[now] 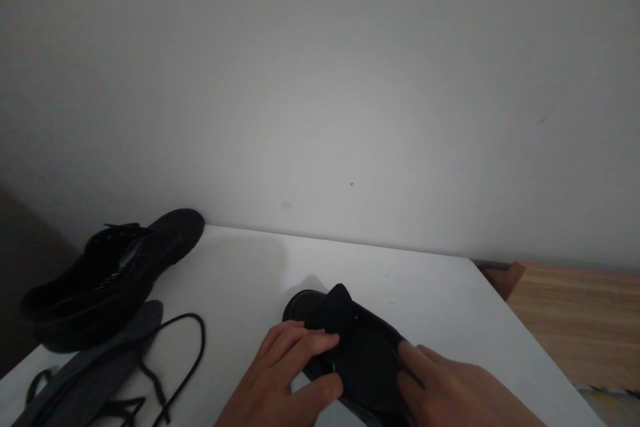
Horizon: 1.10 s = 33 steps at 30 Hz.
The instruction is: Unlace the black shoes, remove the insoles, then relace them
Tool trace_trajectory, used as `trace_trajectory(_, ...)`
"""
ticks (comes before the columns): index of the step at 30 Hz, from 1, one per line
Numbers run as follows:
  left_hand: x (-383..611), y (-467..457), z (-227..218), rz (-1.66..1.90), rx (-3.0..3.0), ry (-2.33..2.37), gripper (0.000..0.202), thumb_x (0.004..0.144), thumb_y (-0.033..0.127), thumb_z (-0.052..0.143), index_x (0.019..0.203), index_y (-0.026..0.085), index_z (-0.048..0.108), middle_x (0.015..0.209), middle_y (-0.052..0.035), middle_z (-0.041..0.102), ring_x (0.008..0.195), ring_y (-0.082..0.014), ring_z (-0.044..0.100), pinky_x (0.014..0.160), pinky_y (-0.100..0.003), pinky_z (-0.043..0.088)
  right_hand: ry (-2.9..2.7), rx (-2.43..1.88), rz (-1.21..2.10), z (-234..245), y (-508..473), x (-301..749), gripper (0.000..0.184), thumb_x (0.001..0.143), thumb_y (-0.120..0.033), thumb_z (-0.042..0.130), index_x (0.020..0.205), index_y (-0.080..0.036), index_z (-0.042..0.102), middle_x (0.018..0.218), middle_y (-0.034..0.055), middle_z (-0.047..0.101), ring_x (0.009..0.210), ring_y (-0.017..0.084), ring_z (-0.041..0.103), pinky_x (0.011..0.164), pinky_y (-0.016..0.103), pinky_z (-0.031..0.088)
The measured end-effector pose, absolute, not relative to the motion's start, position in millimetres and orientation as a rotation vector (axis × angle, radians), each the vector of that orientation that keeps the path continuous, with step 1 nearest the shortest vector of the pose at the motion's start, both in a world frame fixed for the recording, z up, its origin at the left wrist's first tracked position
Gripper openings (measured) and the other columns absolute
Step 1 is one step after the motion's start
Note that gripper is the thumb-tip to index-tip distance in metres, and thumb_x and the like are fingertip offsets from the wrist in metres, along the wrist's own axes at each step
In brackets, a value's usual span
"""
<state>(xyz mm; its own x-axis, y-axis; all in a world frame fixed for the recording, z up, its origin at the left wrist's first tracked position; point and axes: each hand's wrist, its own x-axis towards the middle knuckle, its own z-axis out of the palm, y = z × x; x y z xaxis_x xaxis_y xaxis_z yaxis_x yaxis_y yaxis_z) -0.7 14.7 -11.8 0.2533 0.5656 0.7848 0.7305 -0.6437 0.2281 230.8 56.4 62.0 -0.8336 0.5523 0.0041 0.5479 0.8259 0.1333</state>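
A black shoe (370, 363) lies on the white table in front of me, toe pointing away and its opening facing up. Its dark tongue (334, 310) stands raised near the toe, and no lace shows in it. My left hand (287, 373) grips the shoe's left side, fingers over the upper by the tongue and thumb at the edge. On the opposite side, my right hand (450, 387) holds the right edge, its fingertips curled at the opening. The heel end is cut off by the frame.
Another black shoe (95, 310) rests on the table at the left. A grey insole (93, 373) lies below it, with a loose black shoelace (201, 347) curled around. A pale wall (340, 100) rises behind the table (430, 300). Wooden furniture (570, 320) stands at the right.
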Motion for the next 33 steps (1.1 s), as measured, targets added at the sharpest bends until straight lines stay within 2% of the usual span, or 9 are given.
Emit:
trace_trajectory(4,-2,13,-14,-1.334,-2.374,-1.226,0.026,0.092,0.012,0.047,0.087,0.027,0.067,0.111,-0.0024,0.069,0.101,-0.019,0.057,0.088,-0.034,0.053,2.836,1.031,0.024,59,60,202,0.034,0.064,0.005,0.051,0.075,-0.02,0.072,0.076,0.0036,0.067,0.059,0.017,0.063,0.047,0.03,0.035)
trace_trajectory(8,-2,11,-20,-1.377,-2.371,-1.245,0.027,0.091,0.012,0.047,0.086,0.027,0.068,0.112,-0.0026,0.067,0.107,-0.0204,0.055,0.087,-0.034,0.054,2.64,1.078,-0.173,67,64,183,0.03,0.073,0.002,0.054,0.085,-0.017,0.074,0.087,0.0061,0.069,0.071,0.02,0.068,0.055,0.029,0.041)
trace_trajectory(13,-4,8,-19,-1.326,-2.457,-1.268,0.027,0.087,0.009,0.049,0.087,0.027,0.069,0.12,-0.0033,0.064,0.114,-0.0216,0.052,0.089,-0.034,0.055,2.596,1.02,-0.295,70,65,175,0.032,0.081,0.0,0.055,0.103,-0.015,0.073,0.103,0.0083,0.069,0.086,0.022,0.069,0.066,0.028,0.048)
trace_trajectory(15,-6,7,-13,-1.277,-2.515,-1.287,0.026,0.088,0.009,0.049,0.089,0.027,0.069,0.121,-0.0027,0.064,0.114,-0.0212,0.052,0.091,-0.034,0.054,2.641,0.957,-0.278,68,65,177,0.031,0.081,0.001,0.055,0.101,-0.014,0.073,0.101,0.0081,0.07,0.085,0.021,0.069,0.066,0.027,0.048)
trace_trajectory(19,-10,3,3,-1.268,-2.567,-1.32,0.025,0.088,0.008,0.05,0.091,0.026,0.068,0.121,-0.0028,0.066,0.113,-0.0202,0.055,0.093,-0.034,0.054,2.758,0.858,-0.201,64,66,183,0.025,0.076,0.002,0.058,0.085,-0.014,0.074,0.087,0.0061,0.071,0.072,0.019,0.068,0.058,0.026,0.045)
trace_trajectory(25,-11,-1,13,-1.159,-2.671,-1.386,0.036,0.081,-0.003,0.048,0.096,0.025,0.065,0.128,-0.0044,0.063,0.119,-0.0212,0.053,0.096,-0.035,0.053,2.73,0.927,-0.175,53,72,178,0.037,0.077,0.01,0.05,0.096,-0.013,0.073,0.095,0.0086,0.072,0.076,0.019,0.07,0.063,0.024,0.049)
trace_trajectory(29,-8,2,2,-1.23,-2.596,-1.33,0.037,0.076,-0.005,0.047,0.091,0.024,0.064,0.125,-0.0047,0.064,0.117,-0.021,0.054,0.093,-0.034,0.054,2.792,0.932,-0.147,41,75,176,0.035,0.079,0.01,0.049,0.094,-0.011,0.073,0.092,0.0094,0.072,0.074,0.018,0.07,0.065,0.024,0.051)
trace_trajectory(33,-9,3,1,-1.219,-2.608,-1.327,0.035,0.076,-0.004,0.049,0.09,0.024,0.064,0.126,-0.005,0.064,0.117,-0.0213,0.054,0.091,-0.033,0.056,2.736,0.934,-0.21,43,74,179,0.029,0.084,0.003,0.053,0.098,-0.012,0.074,0.097,0.0114,0.071,0.081,0.021,0.069,0.072,0.027,0.053)
